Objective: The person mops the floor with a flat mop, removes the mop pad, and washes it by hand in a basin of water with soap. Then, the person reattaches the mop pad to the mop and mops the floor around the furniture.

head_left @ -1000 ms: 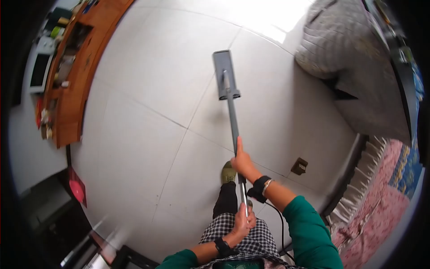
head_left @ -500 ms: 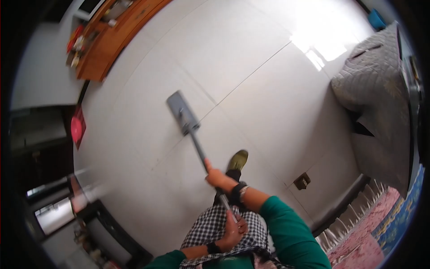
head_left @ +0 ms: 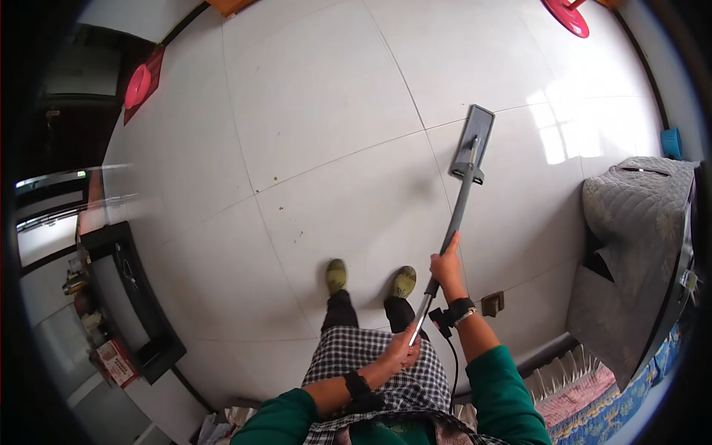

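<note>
A flat mop (head_left: 463,196) slants up and to the right across the tiled floor, its grey rectangular head (head_left: 473,144) at the upper right of centre. My right hand (head_left: 447,268) is wrapped round the grey pole, its index finger lying along it. Lower down, at the metal end of the pole near the checked apron (head_left: 371,348), my left hand (head_left: 401,351) is closed round the handle. Black bands sit on both wrists, and a cable hangs from the right one.
Small crumbs (head_left: 280,208) lie on the floor left of centre. A grey quilted cover (head_left: 644,204) drapes furniture at right. A floor plate (head_left: 492,303) lies near my right wrist. A pink basin (head_left: 138,86), a red stand (head_left: 567,16) and a blue bin (head_left: 671,143) line the edges.
The mop has swung from left of centre to the right, with both hands still on it. The view has turned left, and both green shoes now show side by side.
</note>
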### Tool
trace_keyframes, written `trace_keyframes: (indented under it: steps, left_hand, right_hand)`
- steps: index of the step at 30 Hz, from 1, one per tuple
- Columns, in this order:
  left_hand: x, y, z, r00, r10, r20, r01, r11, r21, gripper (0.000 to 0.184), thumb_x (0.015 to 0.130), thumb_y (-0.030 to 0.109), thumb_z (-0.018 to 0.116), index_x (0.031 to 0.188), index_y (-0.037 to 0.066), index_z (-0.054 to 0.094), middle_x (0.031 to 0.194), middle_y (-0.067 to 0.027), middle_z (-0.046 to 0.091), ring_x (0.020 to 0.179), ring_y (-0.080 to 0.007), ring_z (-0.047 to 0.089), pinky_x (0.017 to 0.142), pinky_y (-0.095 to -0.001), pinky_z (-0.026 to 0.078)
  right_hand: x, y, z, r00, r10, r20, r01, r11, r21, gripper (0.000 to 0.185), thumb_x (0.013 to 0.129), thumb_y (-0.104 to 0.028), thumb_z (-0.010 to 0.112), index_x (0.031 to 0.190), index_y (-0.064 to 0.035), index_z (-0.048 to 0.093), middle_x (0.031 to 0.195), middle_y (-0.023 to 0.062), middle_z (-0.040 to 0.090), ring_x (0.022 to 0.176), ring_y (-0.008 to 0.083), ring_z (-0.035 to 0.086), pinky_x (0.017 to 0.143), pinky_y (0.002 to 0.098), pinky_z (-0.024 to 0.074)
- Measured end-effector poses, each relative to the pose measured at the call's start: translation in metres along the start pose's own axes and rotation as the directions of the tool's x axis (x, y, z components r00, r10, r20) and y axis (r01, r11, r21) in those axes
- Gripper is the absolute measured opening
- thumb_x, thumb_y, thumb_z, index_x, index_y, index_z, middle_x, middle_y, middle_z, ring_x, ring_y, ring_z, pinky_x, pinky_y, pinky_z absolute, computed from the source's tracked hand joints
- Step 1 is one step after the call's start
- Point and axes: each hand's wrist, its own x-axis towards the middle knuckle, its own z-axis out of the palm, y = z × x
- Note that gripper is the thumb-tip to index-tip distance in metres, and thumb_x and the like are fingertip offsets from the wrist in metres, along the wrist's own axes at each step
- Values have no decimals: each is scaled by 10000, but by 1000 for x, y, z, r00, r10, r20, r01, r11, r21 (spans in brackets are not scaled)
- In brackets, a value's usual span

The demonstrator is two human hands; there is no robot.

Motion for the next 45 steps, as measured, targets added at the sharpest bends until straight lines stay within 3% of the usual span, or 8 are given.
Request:
trace_keyframes:
  steps: [5, 13, 20, 27, 31, 33, 41, 45]
  left_hand:
    - [-30, 26, -68, 995, 100, -7, -100, 989, -110, 481, 849, 585, 364, 727, 121, 397, 453, 40, 270, 297, -76, 235, 304, -238, 182]
    - [-100, 79, -232, 959, 282, -29, -283, 943, -176, 454, 873, 555, 344, 724, 131, 413, 445, 48, 254, 311, -85, 240, 342, -254, 224]
    - [-195, 143, -311, 938, 270, -216, -292, 953, -79, 439, 874, 555, 338, 760, 136, 403, 473, 34, 285, 325, -105, 248, 344, -264, 224]
    - [-264, 111, -350, 969, 198, -151, -169, 968, 186, 352, 915, 409, 362, 811, 77, 419, 534, -25, 401, 392, -144, 403, 377, -277, 345]
    - [-272, 99, -376, 993, 62, -105, -33, 966, 257, 218, 895, 267, 367, 834, 71, 442, 536, 0, 400, 383, -110, 400, 376, -264, 349]
    - [-275, 85, -396, 993, -111, 35, 94, 943, 319, 236, 903, 296, 386, 815, 83, 435, 536, 17, 395, 356, -82, 370, 353, -239, 329]
    - [-273, 14, -470, 947, -318, -50, 284, 752, 594, 306, 916, 395, 389, 787, 118, 402, 523, 50, 360, 349, -34, 311, 305, -206, 284]
    - [-292, -20, -511, 880, -445, -165, 453, 683, 574, 314, 916, 403, 383, 778, 122, 394, 524, 52, 360, 348, -31, 298, 299, -202, 274]
  right_hand:
    - [-27, -89, 72, 988, -77, 136, 78, 997, -2, 898, 698, -24, 492, 1360, -98, -109, 742, 280, 579, 708, 417, 583, 636, 435, 470]
    - [-99, -230, 250, 927, -160, 338, 186, 982, -46, 845, 713, 2, 445, 1372, -93, -76, 806, 251, 581, 748, 383, 576, 690, 450, 457]
    - [-149, -312, 354, 898, -240, 368, 156, 957, 245, 831, 734, -77, 489, 1368, -74, -47, 802, 293, 582, 767, 404, 583, 697, 431, 466]
    - [-242, -279, 332, 956, -81, 283, -76, 861, 503, 796, 731, -125, 508, 1369, -60, 37, 758, 235, 597, 671, 354, 596, 604, 409, 473]
    - [-289, -209, 358, 989, 9, -148, 43, 937, 348, 774, 725, -122, 511, 1367, -62, 82, 774, 203, 585, 659, 278, 608, 544, 361, 482]
    - [-323, -204, 330, 969, 238, -67, -188, 886, 423, 769, 718, -122, 509, 1363, -59, 94, 740, 183, 578, 611, 246, 608, 514, 347, 484]
    - [-426, -93, 361, 783, 619, -60, -447, 628, 638, 753, 722, -131, 572, 1326, -42, 131, 848, 208, 547, 509, 253, 583, 466, 322, 510]
    - [-453, -18, 413, 662, 749, 24, -508, 425, 749, 490, 709, -107, 604, 1078, 85, 345, 829, 178, 521, 517, 248, 575, 443, 321, 513]
